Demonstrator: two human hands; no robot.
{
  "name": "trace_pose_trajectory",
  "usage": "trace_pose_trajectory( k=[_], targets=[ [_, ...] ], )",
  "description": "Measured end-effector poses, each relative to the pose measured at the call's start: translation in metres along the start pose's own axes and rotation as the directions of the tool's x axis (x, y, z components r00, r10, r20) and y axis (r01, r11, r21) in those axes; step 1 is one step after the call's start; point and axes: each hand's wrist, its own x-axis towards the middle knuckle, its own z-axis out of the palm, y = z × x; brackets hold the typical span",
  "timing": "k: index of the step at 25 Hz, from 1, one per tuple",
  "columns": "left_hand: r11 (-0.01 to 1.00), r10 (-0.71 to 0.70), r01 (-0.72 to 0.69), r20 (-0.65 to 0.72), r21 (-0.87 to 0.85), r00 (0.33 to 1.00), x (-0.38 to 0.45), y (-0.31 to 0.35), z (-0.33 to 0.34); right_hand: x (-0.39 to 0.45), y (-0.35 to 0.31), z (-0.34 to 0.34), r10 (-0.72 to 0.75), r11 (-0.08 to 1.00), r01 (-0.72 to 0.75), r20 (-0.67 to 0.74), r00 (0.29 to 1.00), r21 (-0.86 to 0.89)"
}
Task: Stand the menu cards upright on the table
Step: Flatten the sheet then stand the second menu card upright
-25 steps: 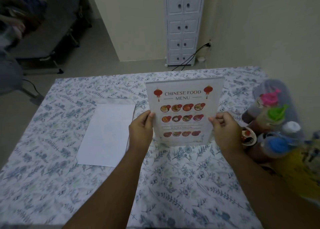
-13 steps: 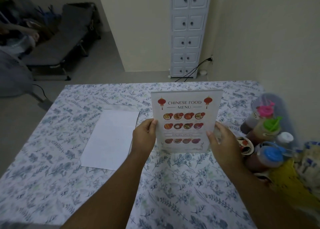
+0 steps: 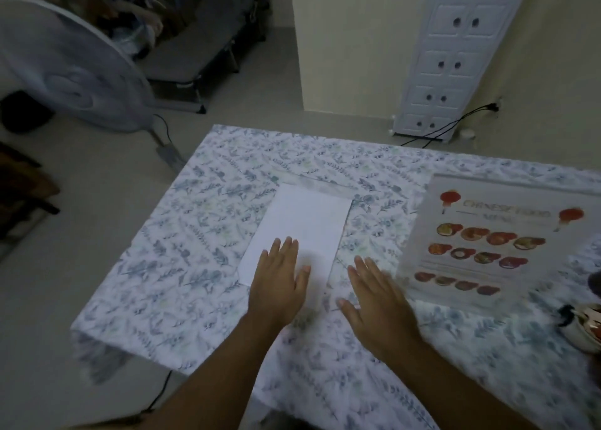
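Observation:
A Chinese food menu card (image 3: 481, 237) stands upright on the floral tablecloth (image 3: 201, 234) at the right, with nobody holding it. A second card (image 3: 302, 224) lies flat, blank white side up, near the table's middle. My left hand (image 3: 281, 280) hovers over that flat card's near corner, fingers spread, palm down. My right hand (image 3: 377, 296) is open just to the right of the flat card, between it and the standing menu. Both hands hold nothing.
A small cup (image 3: 582, 328) sits at the table's right edge. A standing fan (image 3: 74, 71) is on the floor beyond the table's left corner. A white drawer tower (image 3: 455, 55) stands against the far wall, with cables beside it.
Both hands have let go of the menu card, which now stands alone, and moved left toward the flat white card. The view has swung left.

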Motion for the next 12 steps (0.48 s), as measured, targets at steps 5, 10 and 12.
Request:
trace_pose_trajectory(
  k=[5,10,12],
  targets=[
    [0.987,-0.129,0.115,0.124,0.112,0.984,0.044,-0.085,-0.006,0.049,-0.026,0.046,0.195,0.977,-0.18,0.139,0.971,-0.114],
    [0.984,-0.166,0.174,0.152,-0.039,0.974,0.073,-0.124,-0.001,0.081,-0.065,0.074,0.621,0.721,-0.637,0.154,0.769,0.273],
    [0.936,-0.253,0.279,0.142,-0.215,0.957,0.08,-0.123,0.001,0.094,-0.075,0.069,0.756,0.291,-0.702,0.294,0.585,0.65]
  ],
)
